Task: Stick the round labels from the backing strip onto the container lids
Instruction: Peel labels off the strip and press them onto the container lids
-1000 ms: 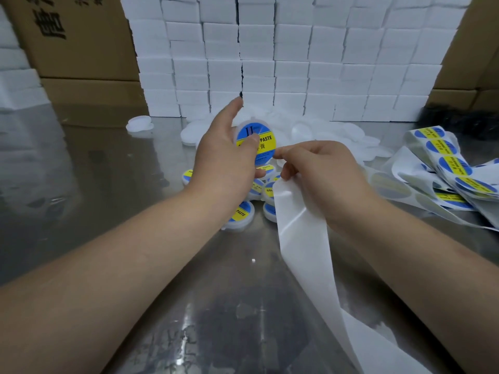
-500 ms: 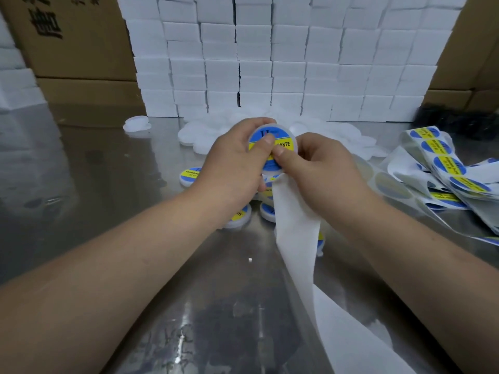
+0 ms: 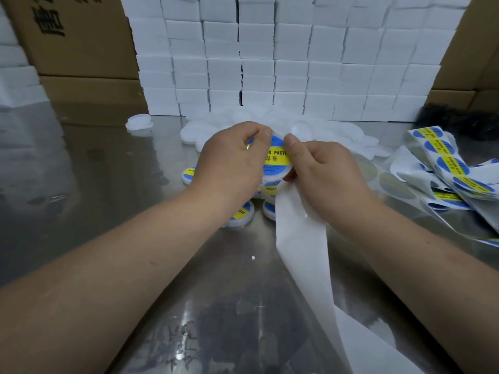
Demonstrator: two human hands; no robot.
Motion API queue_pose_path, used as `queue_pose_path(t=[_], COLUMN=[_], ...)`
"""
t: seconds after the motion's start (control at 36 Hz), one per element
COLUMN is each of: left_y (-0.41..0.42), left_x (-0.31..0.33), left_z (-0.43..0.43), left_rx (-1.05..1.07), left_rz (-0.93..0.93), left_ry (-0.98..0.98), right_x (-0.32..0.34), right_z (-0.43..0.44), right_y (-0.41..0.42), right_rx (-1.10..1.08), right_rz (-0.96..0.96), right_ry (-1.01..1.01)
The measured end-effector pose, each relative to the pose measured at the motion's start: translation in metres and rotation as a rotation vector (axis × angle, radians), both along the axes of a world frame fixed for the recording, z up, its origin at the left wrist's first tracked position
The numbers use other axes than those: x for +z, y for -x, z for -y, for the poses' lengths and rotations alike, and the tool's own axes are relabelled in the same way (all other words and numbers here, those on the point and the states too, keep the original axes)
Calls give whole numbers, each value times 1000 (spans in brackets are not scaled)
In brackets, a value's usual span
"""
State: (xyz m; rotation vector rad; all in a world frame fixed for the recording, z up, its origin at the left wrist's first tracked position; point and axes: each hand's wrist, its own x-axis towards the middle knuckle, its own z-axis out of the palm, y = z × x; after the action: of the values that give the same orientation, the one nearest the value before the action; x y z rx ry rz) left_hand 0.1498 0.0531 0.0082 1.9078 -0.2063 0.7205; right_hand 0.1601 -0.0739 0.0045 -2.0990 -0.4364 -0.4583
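Note:
My left hand [image 3: 232,160] grips a round white container [image 3: 276,177] upright above the table, its lid facing me. A blue and yellow round label [image 3: 276,159] lies on that lid. My right hand [image 3: 326,174] touches the container's right rim with the thumb at the top edge, while the white backing strip [image 3: 302,238] runs out from under that hand toward me. Labelled containers [image 3: 241,213] lie on the table below my hands. More strip with round labels [image 3: 451,166] is heaped at the right.
Plain white lids [image 3: 194,132] are piled behind my hands, one [image 3: 138,122] apart at the left. A wall of white boxes [image 3: 283,58] stands at the back, with brown cartons [image 3: 81,36] on both sides. The table is shiny metal [image 3: 108,198].
The right hand came over to the container and pressed the label down on its lid. The left hand turned the container and closed its fingers round the top edge.

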Motion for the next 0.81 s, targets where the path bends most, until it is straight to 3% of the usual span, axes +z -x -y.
queue_pose_path(t=[0.11, 0.28, 0.42, 0.5, 0.58, 0.69, 0.81], left_y=[-6, -16, -16, -11, -4, 0, 4], left_x=[1, -3, -7, -3, 2, 3, 7], left_z=[-7, -12, -12, -11, -4, 3, 5], left_rx=[127, 231, 321, 247, -7, -193, -207], left_rz=[-97, -429, -352, -113, -76, -125, -141], left_ry=[-66, -454, -674, -411, -79, -14, 117], right_x=[1, -1, -1, -1, 2, 5, 5], right_z=[3, 2, 0, -2, -1, -1, -3], right_y=[-2, -5, 4, 8, 10, 12, 15], right_rx=[-40, 20, 156, 218, 247, 291, 263], right_rz=[11, 1, 128, 226, 276, 266, 278], right_ry=[-127, -208, -195, -178, -173, -167, -232])
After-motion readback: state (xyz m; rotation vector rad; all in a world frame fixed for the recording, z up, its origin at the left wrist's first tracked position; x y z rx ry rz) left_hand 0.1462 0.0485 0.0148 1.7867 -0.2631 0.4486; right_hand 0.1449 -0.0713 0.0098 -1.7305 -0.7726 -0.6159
